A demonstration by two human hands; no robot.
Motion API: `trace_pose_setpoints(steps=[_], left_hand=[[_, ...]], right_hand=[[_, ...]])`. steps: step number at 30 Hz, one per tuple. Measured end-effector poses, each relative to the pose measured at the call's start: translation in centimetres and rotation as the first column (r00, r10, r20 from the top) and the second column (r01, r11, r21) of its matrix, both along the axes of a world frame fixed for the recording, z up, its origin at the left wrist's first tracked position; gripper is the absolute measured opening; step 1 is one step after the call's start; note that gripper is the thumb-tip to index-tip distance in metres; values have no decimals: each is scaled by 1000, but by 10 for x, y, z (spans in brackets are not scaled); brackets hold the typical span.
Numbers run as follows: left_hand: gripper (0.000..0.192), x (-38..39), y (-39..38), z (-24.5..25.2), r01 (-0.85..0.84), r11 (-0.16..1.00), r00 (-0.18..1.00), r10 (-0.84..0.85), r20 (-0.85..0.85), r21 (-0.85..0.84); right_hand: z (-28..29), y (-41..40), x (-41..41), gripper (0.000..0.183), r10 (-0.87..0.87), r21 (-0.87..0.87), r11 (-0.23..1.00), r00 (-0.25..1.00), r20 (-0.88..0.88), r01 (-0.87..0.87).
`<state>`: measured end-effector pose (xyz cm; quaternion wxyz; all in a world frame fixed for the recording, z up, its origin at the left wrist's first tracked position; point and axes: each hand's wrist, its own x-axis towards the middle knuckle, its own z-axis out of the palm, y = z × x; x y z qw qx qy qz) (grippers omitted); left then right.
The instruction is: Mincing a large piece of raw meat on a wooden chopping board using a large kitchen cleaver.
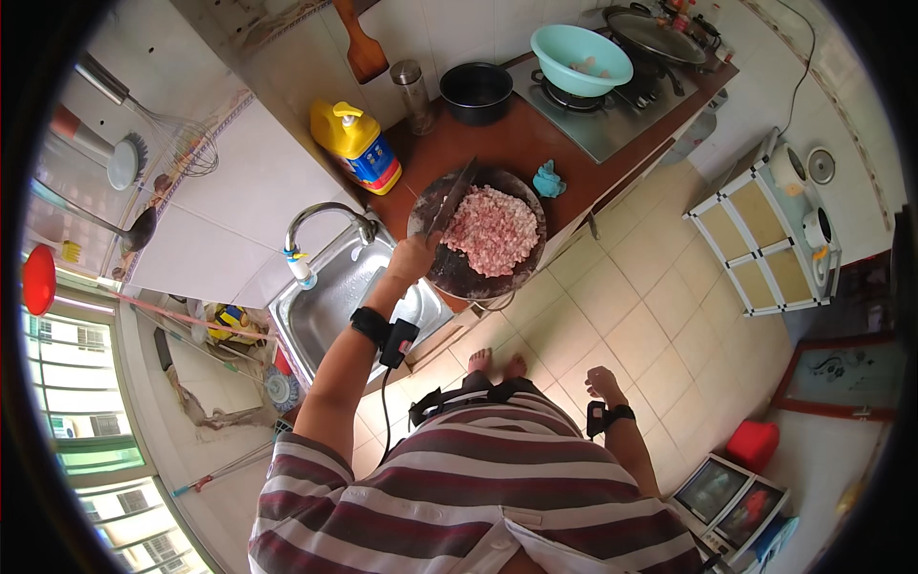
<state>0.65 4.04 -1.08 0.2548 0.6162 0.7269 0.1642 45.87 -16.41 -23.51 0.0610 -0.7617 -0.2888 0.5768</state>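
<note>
My left hand (414,258) grips the handle of a cleaver (453,199), whose dark blade lies across the left part of a round chopping board (459,269). Beside the blade, a spread mound of minced meat (495,229) covers much of the board. My right hand (606,384) hangs low over the tiled floor at my right side, fingers curled, with nothing visible in it. Both wrists wear black straps with small devices. A crumpled blue cloth (549,179) lies on the counter just right of the board.
The steel sink (344,287) with its faucet (323,212) is left of the board. Behind stand a yellow jug (358,147), a glass jar (412,97) and a black pan (476,93). A turquoise basin (581,61) rests on the gas stove (599,133). A white cabinet (764,244) stands at right.
</note>
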Motion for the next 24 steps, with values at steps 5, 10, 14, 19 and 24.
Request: trace_pose_setpoints(steps=[5,10,14,19,24], left_hand=[[53,-13,-2,-16,23,989,998,-15,-59,148],[53,-7,1,-10,46,989,996,-34,-85,141],[52,-7,-8,-3,-20,995,1000,20,-4,95],[53,-11,-7,-23,20,1000,999,-19,-51,23],[53,-13,-13,-13,-58,982,993,37,116,181]], right_hand=[[5,-7,0,13,21,66,998,999,-35,-18],[9,-6,0,11,-23,51,998,1000,-13,23],[10,-12,4,24,-20,96,995,999,-48,25],[7,-11,2,21,-28,6,1000,1000,-10,28],[3,-12,9,20,3,40,999,1000,-7,-3]])
